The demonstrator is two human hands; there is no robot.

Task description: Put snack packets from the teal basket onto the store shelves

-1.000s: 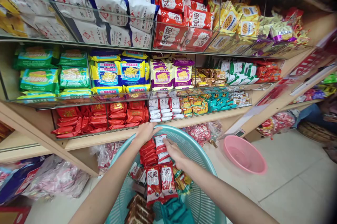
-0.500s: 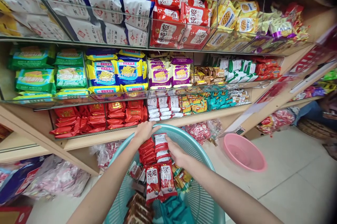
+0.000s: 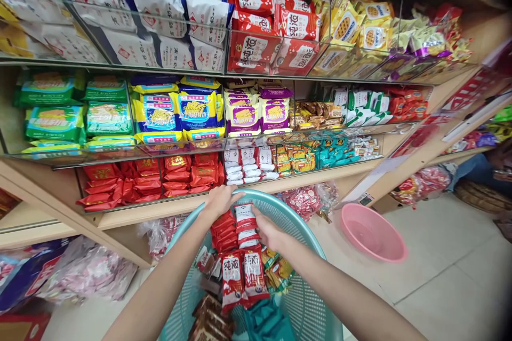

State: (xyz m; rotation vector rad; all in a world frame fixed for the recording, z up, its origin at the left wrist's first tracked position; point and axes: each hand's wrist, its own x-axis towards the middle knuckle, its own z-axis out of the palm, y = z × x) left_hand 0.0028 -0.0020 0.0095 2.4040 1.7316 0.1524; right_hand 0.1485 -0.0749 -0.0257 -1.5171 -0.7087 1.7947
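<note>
My left hand (image 3: 221, 199) is closed over the far rim of a teal plastic basket (image 3: 316, 298). Inside the basket, my right hand (image 3: 266, 228) rests against the right side of a stack of white-and-red packets (image 3: 245, 218); its fingertips are partly hidden. Dark red packets (image 3: 224, 231) lie left of that stack. Nearer to me are two red-and-white packets (image 3: 242, 278), with green-and-yellow packets (image 3: 278, 271) to their right. Teal packets (image 3: 269, 320) and brown packets (image 3: 211, 319) fill the near part of the basket.
Shelves with glass fronts (image 3: 180, 151) hold rows of wrapped snacks beyond the basket. A pink basin (image 3: 374, 232) sits on the tiled floor at the right. Bagged goods (image 3: 94, 271) lie low at the left. Part of a person in blue (image 3: 472, 167) shows at far right.
</note>
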